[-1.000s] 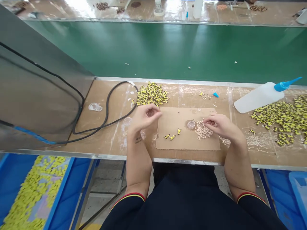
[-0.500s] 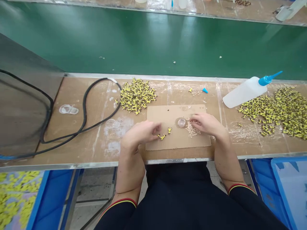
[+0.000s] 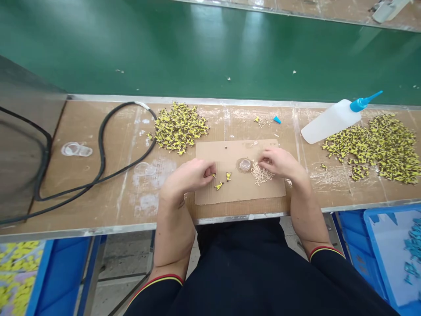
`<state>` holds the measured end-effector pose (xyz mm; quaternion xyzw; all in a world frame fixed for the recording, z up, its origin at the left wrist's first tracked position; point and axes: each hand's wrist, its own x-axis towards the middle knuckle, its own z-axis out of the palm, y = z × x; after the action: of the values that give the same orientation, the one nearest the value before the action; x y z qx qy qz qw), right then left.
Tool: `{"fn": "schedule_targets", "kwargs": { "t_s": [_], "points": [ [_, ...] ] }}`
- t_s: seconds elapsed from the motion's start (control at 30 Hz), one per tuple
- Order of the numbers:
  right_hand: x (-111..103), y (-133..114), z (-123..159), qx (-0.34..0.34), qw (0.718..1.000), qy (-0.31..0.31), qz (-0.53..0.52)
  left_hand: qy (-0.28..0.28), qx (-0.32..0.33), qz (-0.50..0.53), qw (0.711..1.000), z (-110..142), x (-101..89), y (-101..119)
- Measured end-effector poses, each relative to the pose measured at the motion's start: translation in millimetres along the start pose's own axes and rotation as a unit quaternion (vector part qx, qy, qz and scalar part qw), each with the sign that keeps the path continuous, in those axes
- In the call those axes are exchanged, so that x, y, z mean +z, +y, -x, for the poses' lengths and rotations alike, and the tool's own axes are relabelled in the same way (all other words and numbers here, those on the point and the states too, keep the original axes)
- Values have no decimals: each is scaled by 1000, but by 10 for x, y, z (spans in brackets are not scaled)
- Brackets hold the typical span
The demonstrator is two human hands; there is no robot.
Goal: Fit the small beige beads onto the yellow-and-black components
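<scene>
My left hand (image 3: 194, 176) is closed in a pinch over the left part of a cardboard sheet (image 3: 237, 195). A small yellow-and-black piece (image 3: 213, 175) shows at its fingertips. Two more such pieces, one yellow figure (image 3: 219, 186) and another yellow figure (image 3: 229, 176), lie just right of that hand. My right hand (image 3: 281, 164) has its fingers pinched together at the upper right edge of a pile of tiny cream-coloured parts (image 3: 261, 174). Whatever those fingers hold is too small to tell. Left of the pile sits a small clear round dish (image 3: 245, 165).
A heap of yellow-and-black pieces (image 3: 180, 127) lies behind the sheet, a larger heap (image 3: 391, 149) at right. A white squeeze bottle (image 3: 329, 123) leans on the right heap. A black cable (image 3: 101, 153) loops at left. Blue bins (image 3: 371, 250) stand below the table edge.
My left hand has drawn slightly back from the yellow figures and now has a piece at its fingertips. My right fingers have shifted to the pile's upper edge. The view has tilted slightly.
</scene>
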<state>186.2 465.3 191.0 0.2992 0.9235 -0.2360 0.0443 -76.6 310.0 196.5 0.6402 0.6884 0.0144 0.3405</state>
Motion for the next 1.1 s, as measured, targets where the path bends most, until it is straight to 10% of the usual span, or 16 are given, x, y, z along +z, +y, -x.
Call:
{"fn": "schedule_targets", "kwargs": {
  "t_s": [0.57,1.1],
  "points": [
    [30,2,-24,-48,997,-25,-53,7,3,31,999,-6,-2,-53],
    [-10,-145,-8,45,999,-31,-3,12,9,32,999,-5,8,-70]
  ]
}}
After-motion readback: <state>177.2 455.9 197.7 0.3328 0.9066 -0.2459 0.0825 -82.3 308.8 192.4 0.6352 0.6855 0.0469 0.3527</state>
